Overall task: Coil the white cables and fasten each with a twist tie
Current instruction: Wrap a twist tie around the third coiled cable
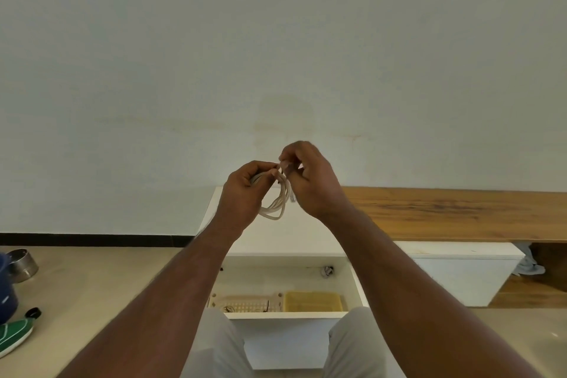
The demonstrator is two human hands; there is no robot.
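Note:
A coiled white cable (pixel 277 207) hangs in the air in front of me, above the white cabinet top (pixel 294 233). My left hand (pixel 245 190) grips the top of the coil, fingers curled round the strands. My right hand (pixel 310 178) is right beside it, its fingertips pinching something small at the top of the coil; whether that is a twist tie or the cable's end I cannot tell. A small plug end of the cable (pixel 293 199) dangles by my right palm.
Below my arms an open white drawer (pixel 357 285) holds a pale perforated basket (pixel 245 304) and a yellow basket (pixel 313 301). A wooden bench top (pixel 460 212) runs to the right. On the floor at left lie a metal bowl (pixel 23 264) and a green shoe (pixel 13 336).

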